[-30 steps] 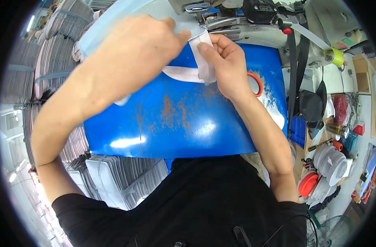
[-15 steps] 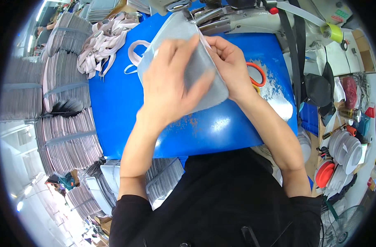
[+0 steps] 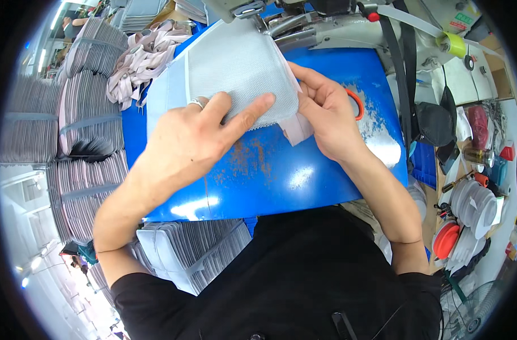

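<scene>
A light grey mesh fabric panel lies across the blue tabletop, its far corner under the needle area of a sewing machine. My left hand, with a ring on one finger, rests on the panel's near left part, fingers apart and index pointing right. At the panel's right edge my right hand pinches a pale pink binding strip, whose end hangs below the edge. Just beyond that hand shows the orange handle of a pair of scissors, partly hidden by the hand.
Tied stacks of grey panels rise at the left. A loose heap of pale pink strips lies at the table's far left. Another tied stack sits below the near edge. Black straps hang at the right.
The panel has swung and spread out to the left, showing its mesh face. My left hand has moved left and nearer. The right hand has shifted slightly right and nearer, still pinching.
</scene>
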Demonstrator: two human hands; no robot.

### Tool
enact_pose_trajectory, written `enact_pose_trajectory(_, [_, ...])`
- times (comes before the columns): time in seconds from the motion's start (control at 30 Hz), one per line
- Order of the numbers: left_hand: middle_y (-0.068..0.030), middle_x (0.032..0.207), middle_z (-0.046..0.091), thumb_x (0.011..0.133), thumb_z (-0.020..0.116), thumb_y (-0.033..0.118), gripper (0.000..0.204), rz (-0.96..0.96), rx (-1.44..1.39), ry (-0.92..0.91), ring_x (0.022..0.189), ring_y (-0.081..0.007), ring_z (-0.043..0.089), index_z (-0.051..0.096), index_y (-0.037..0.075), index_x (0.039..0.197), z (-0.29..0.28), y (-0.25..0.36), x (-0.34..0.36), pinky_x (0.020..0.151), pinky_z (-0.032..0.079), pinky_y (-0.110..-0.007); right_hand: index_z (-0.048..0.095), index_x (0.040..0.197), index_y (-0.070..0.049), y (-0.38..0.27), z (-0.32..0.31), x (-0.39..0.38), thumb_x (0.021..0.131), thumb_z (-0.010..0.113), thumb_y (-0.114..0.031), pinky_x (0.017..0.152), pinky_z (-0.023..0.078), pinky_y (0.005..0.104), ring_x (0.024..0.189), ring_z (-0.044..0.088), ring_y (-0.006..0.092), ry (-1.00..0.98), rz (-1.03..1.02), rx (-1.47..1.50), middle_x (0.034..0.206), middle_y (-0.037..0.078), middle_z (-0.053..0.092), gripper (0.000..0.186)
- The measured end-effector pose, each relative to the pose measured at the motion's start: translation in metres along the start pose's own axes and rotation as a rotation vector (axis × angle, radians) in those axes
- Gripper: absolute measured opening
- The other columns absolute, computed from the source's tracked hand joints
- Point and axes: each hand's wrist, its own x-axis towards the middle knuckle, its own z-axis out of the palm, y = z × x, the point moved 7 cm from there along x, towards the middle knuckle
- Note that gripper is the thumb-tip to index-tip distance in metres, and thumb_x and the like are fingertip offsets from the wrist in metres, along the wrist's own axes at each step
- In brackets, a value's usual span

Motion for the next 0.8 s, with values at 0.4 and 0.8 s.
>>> enact_pose_trajectory(0.4, [-0.0110, 0.097, 0.062, 0.085, 0.068, 0.007, 0.057, 0.121, 0.106, -0.021, 0.068, -0.0256, 0.069, 0.067, 0.022, 0.140, -0.011, -0.067, 0.044, 0.063, 0.059, -0.036, 0.059, 0.131, 0.006, 0.011, -0.001, 0.059, 0.102, 0.063, -0.010, 0.070, 0.061, 0.0267, 0.083, 0.070, 0.0087, 0.015, -0.014, 0.068, 0.103, 0.008, 0.073, 0.034])
enact_pose_trajectory(0.8, [-0.0147, 0.100, 0.068, 0.081, 0.069, 0.005, 0.049, 0.023, 0.231, -0.091, 0.072, -0.0281, 0.073, 0.071, 0.006, 0.130, -0.007, -0.050, 0.055, 0.065, 0.059, -0.036, 0.060, 0.121, 0.009, 0.013, 0.002, 0.062, 0.102, 0.060, -0.005, 0.055, 0.056, 0.0271, 0.064, 0.066, 0.0109, 0.080, -0.043, 0.072, 0.083, 0.009, 0.070, 0.024])
